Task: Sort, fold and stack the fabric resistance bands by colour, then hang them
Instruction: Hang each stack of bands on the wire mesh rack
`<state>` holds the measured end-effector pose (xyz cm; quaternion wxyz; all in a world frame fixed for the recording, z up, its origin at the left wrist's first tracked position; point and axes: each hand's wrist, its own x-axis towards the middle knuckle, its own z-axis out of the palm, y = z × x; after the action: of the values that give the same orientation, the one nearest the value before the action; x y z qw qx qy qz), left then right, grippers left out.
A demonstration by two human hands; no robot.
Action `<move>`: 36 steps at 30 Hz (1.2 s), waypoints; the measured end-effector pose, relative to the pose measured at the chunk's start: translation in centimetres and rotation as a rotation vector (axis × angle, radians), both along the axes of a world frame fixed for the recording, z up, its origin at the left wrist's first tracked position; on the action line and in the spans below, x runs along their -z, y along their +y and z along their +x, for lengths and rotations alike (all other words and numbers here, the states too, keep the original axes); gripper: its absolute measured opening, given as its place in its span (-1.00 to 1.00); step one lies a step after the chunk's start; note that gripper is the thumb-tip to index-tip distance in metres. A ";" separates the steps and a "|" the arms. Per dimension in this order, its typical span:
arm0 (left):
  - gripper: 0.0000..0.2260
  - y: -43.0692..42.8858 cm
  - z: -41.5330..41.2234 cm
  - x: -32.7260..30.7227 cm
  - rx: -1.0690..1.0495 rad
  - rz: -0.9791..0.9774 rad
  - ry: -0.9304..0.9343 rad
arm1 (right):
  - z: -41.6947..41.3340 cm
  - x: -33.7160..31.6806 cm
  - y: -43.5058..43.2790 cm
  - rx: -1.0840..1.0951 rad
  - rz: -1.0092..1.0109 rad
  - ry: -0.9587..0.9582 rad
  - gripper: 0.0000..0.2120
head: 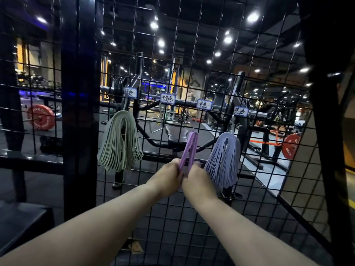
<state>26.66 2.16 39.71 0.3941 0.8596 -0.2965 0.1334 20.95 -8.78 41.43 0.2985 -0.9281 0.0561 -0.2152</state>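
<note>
A black wire grid panel (192, 208) stands in front of me with several handwritten labels and hooks. A thick bundle of green bands (120, 143) hangs at the left hook. A bundle of blue-lilac bands (224, 160) hangs at the right hook. Between them a purple band (190, 146) is looped over the third hook, under the label (204, 105). My left hand (167, 175) and my right hand (197, 179) are side by side, each closed on one lower end of the purple band, pulling it taut. The hook under the second label (167, 98) carries nothing.
A thick black post (78, 112) frames the grid on the left and a dark frame (326, 150) on the right. Behind the grid are a bench, barbell racks and red weight plates (40, 117). A black platform (23, 217) sits at lower left.
</note>
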 end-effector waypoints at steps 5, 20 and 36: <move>-0.84 -0.9 -0.1 0.3 -0.055 -0.001 0.093 | -0.2 0.5 -0.2 -0.008 -0.064 -0.004 -0.80; -0.86 -1.8 -1.4 0.3 -0.248 -0.004 0.184 | -1.8 0.4 0.8 0.095 -0.089 0.038 -0.82; -0.75 0.6 -1.9 3.7 -0.311 0.137 0.189 | -1.3 4.2 1.1 0.142 0.092 0.132 -0.68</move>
<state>24.75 2.73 35.97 0.3352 0.9286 -0.1303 0.0910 19.65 -7.64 37.25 0.3205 -0.9192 0.1512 -0.1716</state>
